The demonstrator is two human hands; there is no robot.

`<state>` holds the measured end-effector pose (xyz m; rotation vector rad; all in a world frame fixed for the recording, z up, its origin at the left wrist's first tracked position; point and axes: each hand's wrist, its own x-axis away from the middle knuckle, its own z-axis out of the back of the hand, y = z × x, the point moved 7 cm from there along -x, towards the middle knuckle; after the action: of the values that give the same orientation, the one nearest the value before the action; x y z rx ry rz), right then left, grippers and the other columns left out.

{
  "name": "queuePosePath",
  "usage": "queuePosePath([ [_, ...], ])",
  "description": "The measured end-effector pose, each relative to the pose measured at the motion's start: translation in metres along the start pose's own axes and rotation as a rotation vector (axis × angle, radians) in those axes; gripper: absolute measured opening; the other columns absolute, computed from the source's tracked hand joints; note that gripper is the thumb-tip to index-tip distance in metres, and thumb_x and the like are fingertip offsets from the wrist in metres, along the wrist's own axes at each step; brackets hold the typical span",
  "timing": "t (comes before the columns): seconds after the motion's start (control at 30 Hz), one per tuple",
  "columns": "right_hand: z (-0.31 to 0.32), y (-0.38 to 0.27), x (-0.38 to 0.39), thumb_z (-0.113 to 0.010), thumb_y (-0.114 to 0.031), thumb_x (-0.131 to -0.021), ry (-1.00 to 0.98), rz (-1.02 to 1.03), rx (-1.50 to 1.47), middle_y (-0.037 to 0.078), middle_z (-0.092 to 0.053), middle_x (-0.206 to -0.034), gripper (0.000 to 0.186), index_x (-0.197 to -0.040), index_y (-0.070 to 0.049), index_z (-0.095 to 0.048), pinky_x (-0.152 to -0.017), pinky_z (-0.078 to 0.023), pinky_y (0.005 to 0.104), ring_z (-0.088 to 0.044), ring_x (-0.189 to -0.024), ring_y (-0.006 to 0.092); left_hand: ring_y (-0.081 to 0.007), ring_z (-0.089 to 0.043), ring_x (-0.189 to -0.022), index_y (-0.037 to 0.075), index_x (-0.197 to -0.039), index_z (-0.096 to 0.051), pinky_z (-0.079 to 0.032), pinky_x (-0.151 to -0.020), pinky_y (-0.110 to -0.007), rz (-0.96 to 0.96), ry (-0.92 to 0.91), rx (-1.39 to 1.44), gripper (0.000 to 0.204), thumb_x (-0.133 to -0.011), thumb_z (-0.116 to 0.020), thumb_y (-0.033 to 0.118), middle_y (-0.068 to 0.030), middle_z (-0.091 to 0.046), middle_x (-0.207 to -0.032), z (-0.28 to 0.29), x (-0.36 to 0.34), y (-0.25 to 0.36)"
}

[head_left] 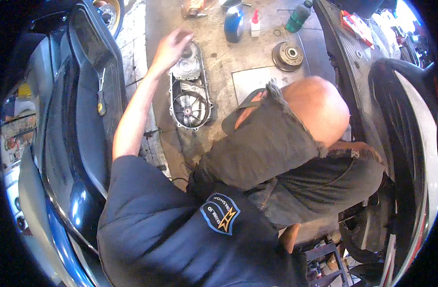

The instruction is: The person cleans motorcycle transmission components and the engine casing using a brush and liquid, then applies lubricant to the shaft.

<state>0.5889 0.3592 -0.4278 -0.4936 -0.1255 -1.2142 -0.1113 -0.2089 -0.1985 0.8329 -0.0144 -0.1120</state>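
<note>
My left hand (177, 45) reaches over the upper end of a long metal engine casing (189, 107), its fingers curled at that end, and what they hold, if anything, is hidden. The casing lies on the stained floor and has an oval rim and a spoked round housing at the near end. My right hand is out of sight; only a bit of that arm (288, 237) shows behind my body and bent, bare knee (319, 107).
A round metal hub (287, 56), blue bottle (233, 24), white red-capped bottle (255, 26) and green bottle (298, 17) stand beyond, with a pale sheet (247, 81) nearer. Dark scooter bodies flank me; a screwdriver (102, 100) lies on the left one (66, 134).
</note>
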Motion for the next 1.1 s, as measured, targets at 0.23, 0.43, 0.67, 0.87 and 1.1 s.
queuePosePath([
  [0.23,-0.001,0.001,0.021,-0.054,-0.024,-0.091,-0.078,-0.026,0.055,0.022,-0.063,-0.112,0.038,-0.12,0.001,-0.057,-0.088,-0.048,0.041,-0.061,-0.103,0.0336,-0.0233,-0.067,-0.084,0.005,-0.111,-0.061,-0.052,-0.077,-0.035,0.197,0.065,-0.021,0.023,-0.091,-0.059,0.016,-0.0137,-0.068,-0.098,-0.044,0.066,-0.064],
  [0.43,-0.004,0.021,0.089,-0.055,-0.024,-0.09,-0.082,-0.157,0.031,0.022,-0.064,-0.112,0.038,-0.119,0.001,-0.058,-0.088,-0.048,0.0412,-0.062,-0.103,0.034,-0.0275,-0.065,-0.097,0.005,-0.116,-0.059,-0.05,-0.087,-0.039,-0.07,-0.361,0.013,0.028,-0.093,-0.059,0.021,-0.0152,-0.066,-0.106,-0.172,0.038,0.026],
  [0.67,-0.036,0.008,0.14,-0.056,-0.025,-0.089,-0.098,-0.348,-0.051,0.022,-0.064,-0.111,0.039,-0.119,0.0,-0.058,-0.087,-0.048,0.0415,-0.062,-0.103,0.0345,-0.0208,-0.064,-0.086,0.004,-0.114,-0.06,-0.054,-0.078,-0.038,0.014,-0.476,0.198,0.031,-0.095,-0.057,0.028,-0.0108,-0.067,-0.097,-0.254,-0.078,-0.097],
  [0.87,-0.076,0.004,0.219,-0.057,-0.025,-0.088,-0.099,-0.506,-0.111,0.022,-0.064,-0.11,0.039,-0.119,0.0,-0.058,-0.087,-0.049,0.0417,-0.062,-0.102,0.0348,-0.0222,-0.066,-0.09,0.003,-0.116,-0.06,-0.051,-0.076,-0.036,-0.502,-0.303,-0.049,0.031,-0.095,-0.056,0.025,-0.0159,-0.069,-0.098,-0.256,-0.117,0.128],
  [1.1,-0.108,-0.02,0.219,-0.058,-0.025,-0.087,-0.231,-0.481,-0.083,0.022,-0.065,-0.109,0.04,-0.119,-0.001,-0.059,-0.087,-0.049,0.042,-0.062,-0.102,0.0353,-0.0298,-0.065,-0.096,0.001,-0.111,-0.067,-0.05,-0.084,-0.04,-1.104,-0.094,-0.312,0.031,-0.093,-0.055,0.023,-0.0157,-0.07,-0.106,-0.31,-0.352,0.148],
])
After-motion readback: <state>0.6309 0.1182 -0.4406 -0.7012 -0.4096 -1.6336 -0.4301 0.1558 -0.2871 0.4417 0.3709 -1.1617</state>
